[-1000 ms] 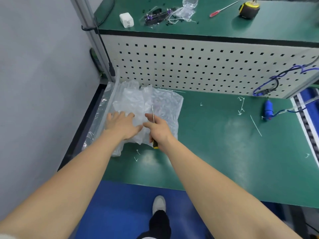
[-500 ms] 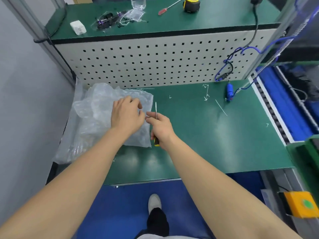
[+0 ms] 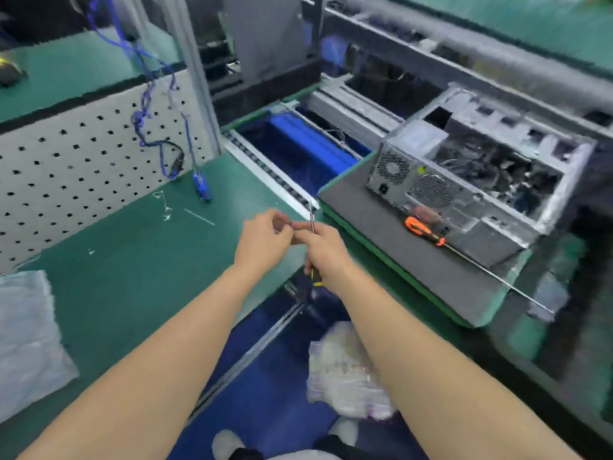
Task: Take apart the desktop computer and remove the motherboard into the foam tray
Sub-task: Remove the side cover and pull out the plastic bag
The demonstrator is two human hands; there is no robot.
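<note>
1. Right now the right hand (image 3: 326,250) grips a screwdriver (image 3: 312,240); the left hand (image 3: 263,242) pinches at its shaft.
2. Open computer case (image 3: 471,174) sits right of both hands, apart, on a grey pad (image 3: 398,254).
3. Left hand has left the plastic bag (image 3: 26,333); view swung right.

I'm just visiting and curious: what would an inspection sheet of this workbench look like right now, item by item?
Surface: green bench mat, a few white scraps on it.
Job's things: opened computer case sits on a grey foam pad; view blurred, motherboard not made out.
Tools: orange-handled screwdriver lies on the pad beside the case.
Clutter: clear plastic bag at the bench's left edge; another crumpled bag down on the floor.
Hands: right hand grips a thin screwdriver, shaft pointing up; left hand pinches something small next to it, too small to identify.
Cables: blue cable hangs over the pegboard.
Surroundings: roller conveyor between bench and case.
</note>
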